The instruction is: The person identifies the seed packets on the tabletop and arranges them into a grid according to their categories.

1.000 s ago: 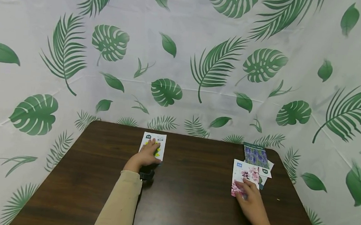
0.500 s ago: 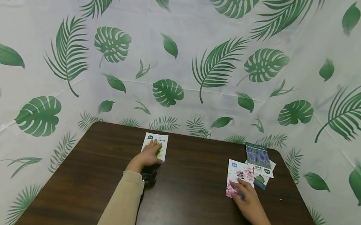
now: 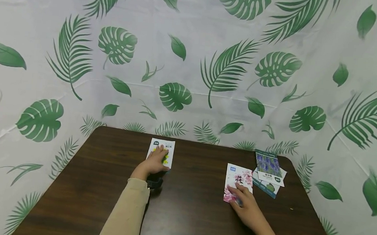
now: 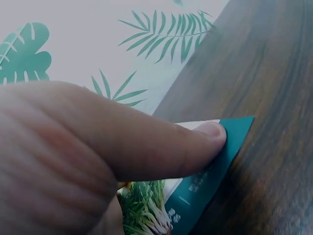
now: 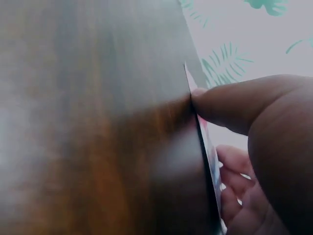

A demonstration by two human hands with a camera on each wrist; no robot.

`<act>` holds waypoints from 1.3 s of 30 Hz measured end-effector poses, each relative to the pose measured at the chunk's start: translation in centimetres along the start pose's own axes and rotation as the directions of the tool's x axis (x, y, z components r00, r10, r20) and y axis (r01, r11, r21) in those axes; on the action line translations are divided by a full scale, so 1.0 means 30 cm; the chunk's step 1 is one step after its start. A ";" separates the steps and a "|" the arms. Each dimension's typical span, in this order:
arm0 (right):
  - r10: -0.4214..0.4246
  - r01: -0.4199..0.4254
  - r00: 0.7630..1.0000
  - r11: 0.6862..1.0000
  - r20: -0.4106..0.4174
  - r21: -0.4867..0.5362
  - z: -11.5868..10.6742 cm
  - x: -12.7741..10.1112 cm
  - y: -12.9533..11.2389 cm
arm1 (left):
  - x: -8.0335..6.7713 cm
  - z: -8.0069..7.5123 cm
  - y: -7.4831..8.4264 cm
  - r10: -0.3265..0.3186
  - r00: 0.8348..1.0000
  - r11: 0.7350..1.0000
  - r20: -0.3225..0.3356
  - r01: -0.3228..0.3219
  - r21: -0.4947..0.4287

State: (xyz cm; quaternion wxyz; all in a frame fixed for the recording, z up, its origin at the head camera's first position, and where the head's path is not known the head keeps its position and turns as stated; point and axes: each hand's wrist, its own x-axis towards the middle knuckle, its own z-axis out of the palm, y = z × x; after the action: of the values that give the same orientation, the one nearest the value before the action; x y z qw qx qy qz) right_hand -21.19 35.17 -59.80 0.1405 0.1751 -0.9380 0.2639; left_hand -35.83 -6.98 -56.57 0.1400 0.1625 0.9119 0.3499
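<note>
My left hand [image 3: 154, 161] rests with spread fingers on a white seed packet [image 3: 169, 145] printed with yellow flowers, on the table's far left side. In the left wrist view its thumb [image 4: 195, 144] lies over the packet's green band [image 4: 188, 205]. My right hand [image 3: 244, 206] touches the face of a pink-blossom seed packet [image 3: 231, 178], fingers slightly bent and thumb at the near edge. Seen edge-on in the right wrist view, this packet [image 5: 208, 152] has a dark shadow along its underside; whether it touches the table I cannot tell.
At the far right of the dark wooden table [image 3: 196, 192], a purple-flower packet [image 3: 268, 164] overlaps at least one other white packet [image 3: 270, 188]. A leaf-printed white cloth [image 3: 199, 70] hangs behind and at both sides. A tiny pale speck [image 3: 291, 209] lies near the right edge.
My right hand has moved left with the pink-blossom packet, away from the pile, uncovering more of the packets there. My left hand stays on the yellow-flower packet.
</note>
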 end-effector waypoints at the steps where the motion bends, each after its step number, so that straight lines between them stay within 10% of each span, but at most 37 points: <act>1: -0.005 0.005 1.000 1.000 0.013 0.003 -0.001 0.006 -0.005 | 0.000 0.000 -0.001 -0.002 1.000 1.000 0.003 0.002 0.003; 17: 0.000 -0.008 0.988 0.999 0.155 0.048 -0.017 0.096 -0.029 | 0.018 0.014 0.000 0.022 1.000 0.997 0.001 -0.022 0.070; 24: 0.127 -0.154 0.964 0.983 0.233 0.099 0.023 0.138 -0.033 | 0.006 0.019 0.010 0.025 0.999 0.998 -0.037 -0.023 0.051; 39: 0.111 -0.152 0.967 0.974 0.230 0.169 0.140 0.281 -0.120 | -0.002 0.012 -0.006 0.032 0.996 0.999 -0.083 -0.030 0.024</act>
State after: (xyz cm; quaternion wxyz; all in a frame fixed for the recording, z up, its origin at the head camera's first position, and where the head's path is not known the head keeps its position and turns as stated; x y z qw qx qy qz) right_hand -28.03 27.87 -58.65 0.0017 0.1526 -0.9287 0.3380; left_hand -35.67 -6.92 -56.94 0.0945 0.1636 0.9182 0.3483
